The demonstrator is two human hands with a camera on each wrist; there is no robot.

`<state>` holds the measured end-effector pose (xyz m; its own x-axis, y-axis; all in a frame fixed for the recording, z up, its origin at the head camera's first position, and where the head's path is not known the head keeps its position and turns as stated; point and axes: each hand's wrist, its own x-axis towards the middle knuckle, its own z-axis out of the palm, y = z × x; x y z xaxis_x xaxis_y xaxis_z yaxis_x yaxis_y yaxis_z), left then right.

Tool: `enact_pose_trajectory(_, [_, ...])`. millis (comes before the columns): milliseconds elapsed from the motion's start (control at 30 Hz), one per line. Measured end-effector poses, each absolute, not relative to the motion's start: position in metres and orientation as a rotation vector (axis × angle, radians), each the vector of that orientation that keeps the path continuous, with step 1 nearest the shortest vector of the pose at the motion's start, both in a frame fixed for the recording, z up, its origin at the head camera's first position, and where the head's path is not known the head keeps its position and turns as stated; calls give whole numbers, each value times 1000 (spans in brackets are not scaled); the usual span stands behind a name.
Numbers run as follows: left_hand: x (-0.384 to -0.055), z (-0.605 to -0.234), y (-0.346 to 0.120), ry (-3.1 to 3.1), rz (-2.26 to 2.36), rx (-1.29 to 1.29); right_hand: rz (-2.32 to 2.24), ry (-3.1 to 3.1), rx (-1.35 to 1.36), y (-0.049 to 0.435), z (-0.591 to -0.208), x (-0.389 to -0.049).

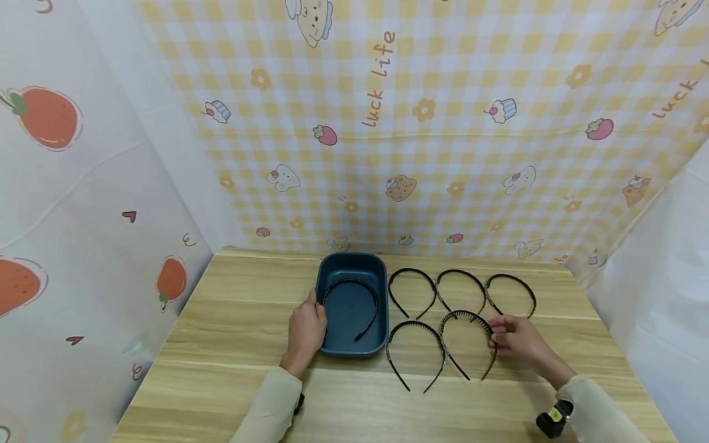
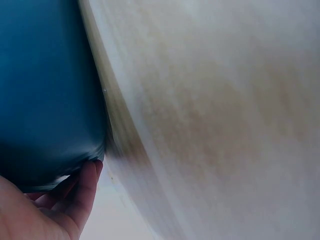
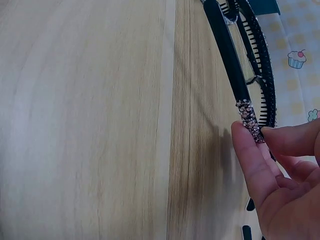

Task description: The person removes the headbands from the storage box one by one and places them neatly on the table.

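Note:
My left hand [image 1: 306, 329] grips the left side of a dark blue plastic bin [image 1: 354, 352], its fingers at the wall in the left wrist view. A black headband [image 1: 351, 280] lies inside the bin. To the right, my right hand [image 1: 520, 338] pinches another toothed black headband [image 1: 462, 312] by its right side. In the right wrist view, the thumb and fingers hold it at a sparkly beaded section [image 3: 250, 117]. Its legs point toward me, and it appears slightly raised above the table.
Beside the held one lies a headband [image 1: 415, 322]. Behind them, a back row has a left headband [image 1: 411, 269], a middle headband [image 1: 462, 271] and a right headband [image 1: 509, 275]. The wooden table [image 1: 232, 344] meets a checked cloth backdrop [image 1: 443, 166] at its rear edge.

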<state>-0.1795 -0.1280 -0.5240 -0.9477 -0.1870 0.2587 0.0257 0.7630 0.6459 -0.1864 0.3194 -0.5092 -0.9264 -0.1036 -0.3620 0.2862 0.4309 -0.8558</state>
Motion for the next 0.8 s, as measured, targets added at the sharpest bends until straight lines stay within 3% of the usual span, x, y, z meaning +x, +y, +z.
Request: enact_pose_trajectory(800, [-180,-523,-128,-2655,-991,140,-1447,2270,159,332,-509,-179])
